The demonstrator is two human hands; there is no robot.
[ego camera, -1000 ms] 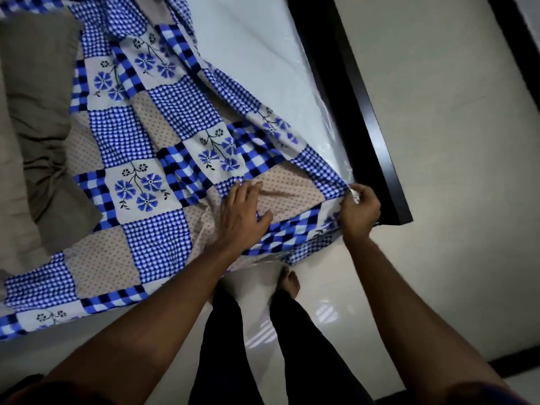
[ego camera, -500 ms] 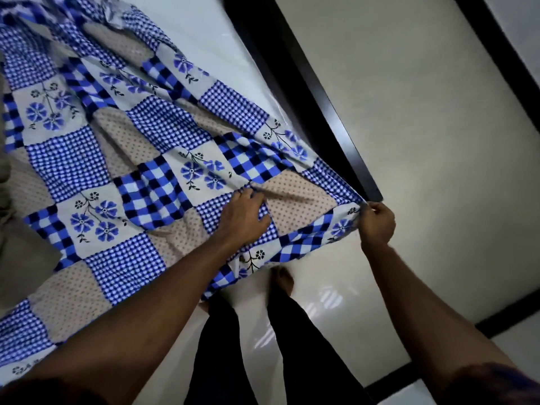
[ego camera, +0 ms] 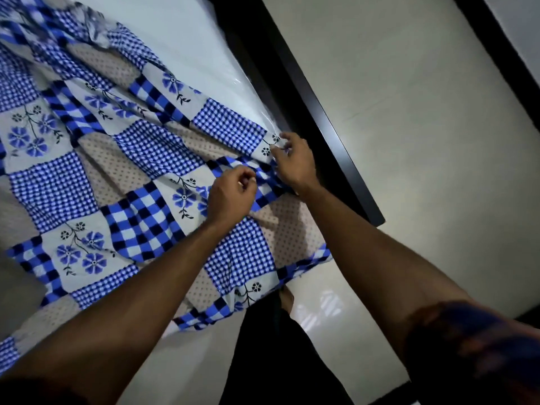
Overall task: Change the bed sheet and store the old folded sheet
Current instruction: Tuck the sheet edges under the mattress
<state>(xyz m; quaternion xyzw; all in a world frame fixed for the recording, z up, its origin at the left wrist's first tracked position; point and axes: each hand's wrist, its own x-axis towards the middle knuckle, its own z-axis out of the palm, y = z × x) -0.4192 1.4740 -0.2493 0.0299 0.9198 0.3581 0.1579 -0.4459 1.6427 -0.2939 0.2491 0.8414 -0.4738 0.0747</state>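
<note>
Both hands (ego camera: 230,194) (ego camera: 295,168) closer; sheet (ego camera: 146,147) corner folded.

I can read no text, label, brand, number or sign anywhere in my view. The only printed surface I see is the sheet (ego camera: 140,217), and it carries just blue checks, dots and flower motifs, with no lettering on it.
</note>
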